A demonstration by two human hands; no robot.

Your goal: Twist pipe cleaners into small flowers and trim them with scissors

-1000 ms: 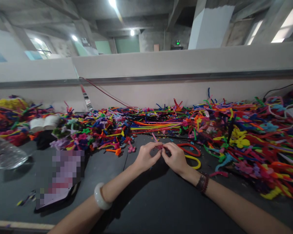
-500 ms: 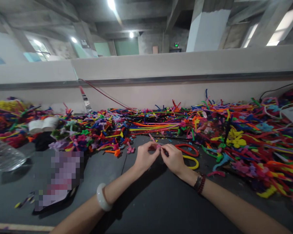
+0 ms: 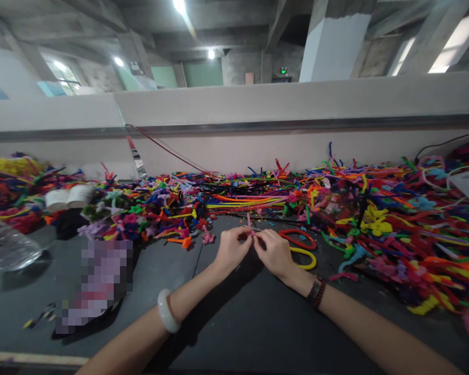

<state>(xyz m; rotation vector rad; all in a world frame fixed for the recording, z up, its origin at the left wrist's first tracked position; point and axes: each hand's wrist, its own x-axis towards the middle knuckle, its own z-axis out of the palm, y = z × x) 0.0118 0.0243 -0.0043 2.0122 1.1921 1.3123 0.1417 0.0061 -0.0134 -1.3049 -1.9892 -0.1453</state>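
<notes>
Bare concrete ceiling beams [image 3: 203, 26], a white-painted pillar [image 3: 334, 47], a green exit sign [image 3: 283, 70] and a window [image 3: 62, 76] beyond a pale partition wall [image 3: 258, 101]

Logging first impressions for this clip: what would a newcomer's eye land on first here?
The sprawling tangle of multicoloured fuzzy pipe cleaners along the back of the dark work table grabs attention first. At the centre, the left hand and right hand pinch a short pink pipe cleaner. A smooth white bangle stands out on the left wrist.

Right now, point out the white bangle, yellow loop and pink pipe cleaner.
White bangle [image 3: 164, 311]: head view, outer face.
Yellow loop [image 3: 305, 252]: head view, top curve.
Pink pipe cleaner [image 3: 249, 221]: head view, upper tip.
</notes>
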